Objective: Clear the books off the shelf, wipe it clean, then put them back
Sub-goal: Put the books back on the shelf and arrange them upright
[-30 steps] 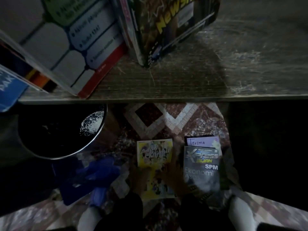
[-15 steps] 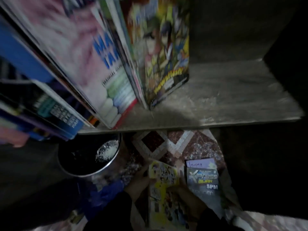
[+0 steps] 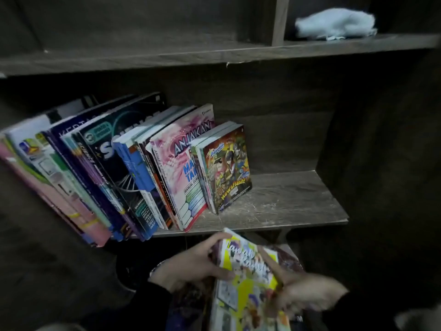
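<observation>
A yellow comic book (image 3: 248, 283) is held up just below the front edge of the wooden shelf (image 3: 286, 204). My left hand (image 3: 191, 266) grips its left edge, thumb on the cover. My right hand (image 3: 303, 292) holds its right side, fingers over the cover, blurred. On the shelf several books lean to the left in a row; the rightmost is a Newsflash comic (image 3: 226, 170), with a pink Anjakan book (image 3: 183, 163) beside it. The right part of the shelf is bare and dusty.
A light blue cloth (image 3: 334, 22) lies on the upper shelf (image 3: 214, 56) at the right. A dark side panel (image 3: 381, 163) closes the shelf on the right. The dark bin (image 3: 128, 271) sits below the shelf at the left.
My view has swung up from the floor to the shelf. Both hands have lifted the yellow comic off the floor toward the shelf edge.
</observation>
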The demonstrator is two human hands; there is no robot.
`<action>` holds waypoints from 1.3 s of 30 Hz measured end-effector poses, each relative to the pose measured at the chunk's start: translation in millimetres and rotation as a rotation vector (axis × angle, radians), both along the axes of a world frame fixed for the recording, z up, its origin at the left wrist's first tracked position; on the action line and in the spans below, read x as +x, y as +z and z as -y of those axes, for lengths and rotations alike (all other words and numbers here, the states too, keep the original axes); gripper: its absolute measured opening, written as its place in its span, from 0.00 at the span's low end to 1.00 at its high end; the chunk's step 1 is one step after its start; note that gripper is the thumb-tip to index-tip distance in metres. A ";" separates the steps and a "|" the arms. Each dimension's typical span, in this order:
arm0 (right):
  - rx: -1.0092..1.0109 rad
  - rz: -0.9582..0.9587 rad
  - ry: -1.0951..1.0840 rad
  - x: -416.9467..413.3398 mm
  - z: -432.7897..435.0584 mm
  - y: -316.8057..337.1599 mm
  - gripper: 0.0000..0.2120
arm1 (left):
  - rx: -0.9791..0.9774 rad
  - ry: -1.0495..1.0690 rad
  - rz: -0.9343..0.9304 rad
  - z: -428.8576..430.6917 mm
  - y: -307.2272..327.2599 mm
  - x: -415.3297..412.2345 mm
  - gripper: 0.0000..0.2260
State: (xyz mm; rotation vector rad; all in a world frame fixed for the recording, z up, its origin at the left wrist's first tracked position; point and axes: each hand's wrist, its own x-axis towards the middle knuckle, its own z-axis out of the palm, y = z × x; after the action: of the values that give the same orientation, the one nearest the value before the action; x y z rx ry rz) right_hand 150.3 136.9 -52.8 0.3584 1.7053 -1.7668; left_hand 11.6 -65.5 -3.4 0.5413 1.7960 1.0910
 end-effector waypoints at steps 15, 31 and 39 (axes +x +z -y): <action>0.898 -0.873 -0.274 -114.8 -85.3 80.2 0.62 | 0.299 0.301 -0.970 -86.2 24.9 -22.0 0.35; 0.918 -0.963 -0.158 -212.1 -103.7 74.6 0.67 | 0.057 0.621 -1.536 -126.8 -65.5 -54.8 0.37; 0.984 -0.875 -0.355 -195.8 -104.2 42.0 0.60 | -0.174 0.419 -1.562 -116.6 -108.7 -37.8 0.28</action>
State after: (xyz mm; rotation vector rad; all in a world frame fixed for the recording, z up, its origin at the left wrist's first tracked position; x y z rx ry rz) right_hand -45.5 241.1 -10.8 0.3133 3.2859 -1.1999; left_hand -26.2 51.1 -112.0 1.0920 3.4238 0.6900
